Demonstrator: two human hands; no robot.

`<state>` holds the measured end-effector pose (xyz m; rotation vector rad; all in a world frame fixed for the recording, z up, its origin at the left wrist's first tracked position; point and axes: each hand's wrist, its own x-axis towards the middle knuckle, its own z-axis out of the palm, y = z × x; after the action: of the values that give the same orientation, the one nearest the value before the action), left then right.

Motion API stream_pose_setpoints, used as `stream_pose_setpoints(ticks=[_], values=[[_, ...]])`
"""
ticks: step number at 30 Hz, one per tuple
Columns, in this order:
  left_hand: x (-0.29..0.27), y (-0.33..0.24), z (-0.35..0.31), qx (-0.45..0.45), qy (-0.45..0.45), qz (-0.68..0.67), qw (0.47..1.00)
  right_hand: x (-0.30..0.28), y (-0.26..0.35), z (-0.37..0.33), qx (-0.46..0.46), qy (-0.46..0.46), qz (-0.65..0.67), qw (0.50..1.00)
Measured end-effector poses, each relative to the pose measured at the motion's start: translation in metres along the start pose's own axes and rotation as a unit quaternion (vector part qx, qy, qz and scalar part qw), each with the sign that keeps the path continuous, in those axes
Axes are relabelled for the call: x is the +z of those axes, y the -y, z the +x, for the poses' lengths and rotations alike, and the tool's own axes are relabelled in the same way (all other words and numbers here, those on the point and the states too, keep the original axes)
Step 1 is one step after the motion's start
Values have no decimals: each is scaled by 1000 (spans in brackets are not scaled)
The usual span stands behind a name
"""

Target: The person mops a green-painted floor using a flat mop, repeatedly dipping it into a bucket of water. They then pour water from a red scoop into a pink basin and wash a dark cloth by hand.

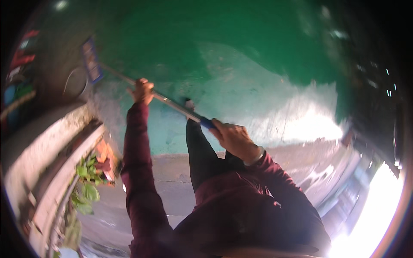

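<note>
“Starting with the mop (167, 101): how is it held?”

“The left hand (142, 91) has its fingers wrapped around the metal pole (178, 107), partway along. The right hand (235, 138) is closed round the blue grip (208, 123) at the near end.”

“And the far end?”

“The flat, blue-edged head (91, 60) is out ahead and to the left, just beside what looks like a round bucket (76, 81). It's blurred, so I can't tell whether it rests on the ground or is raised.”

“How much is done, then?”

“Hard to judge. The green floor (232, 60) is dark farther out and paler near the forward foot (189, 104), but that split could be shade and sunlight as easily as wet and dry. I see no sure edge of a mopped strip.”

“Finished or not?”

“Under way, I'd say, since the mop is in use rather than put aside. The paler stretch may be what's left, though nothing here settles it.”
</note>
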<state>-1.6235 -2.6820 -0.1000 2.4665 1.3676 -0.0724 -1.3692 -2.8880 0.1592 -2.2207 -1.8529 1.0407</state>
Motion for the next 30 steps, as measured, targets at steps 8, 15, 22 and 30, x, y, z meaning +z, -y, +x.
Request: stream_pose_setpoints(ticks=[8, 15, 22, 30], values=[[38, -119, -8, -11, 13, -62, 998, -16, -104, -89, 6, -145, -29, 989], [122, -487, -74, 307, -81, -235, 919, -100, -303, -360, 190, -218, -62, 955], [160, -901, -239, 416, 41, -294, 859, -165, -362, -689, 528, -173, -156, 816], [127, -1030, -227, 405, 136, -246, 870, -180, -386, -754, 423, -224, -274, 835]])
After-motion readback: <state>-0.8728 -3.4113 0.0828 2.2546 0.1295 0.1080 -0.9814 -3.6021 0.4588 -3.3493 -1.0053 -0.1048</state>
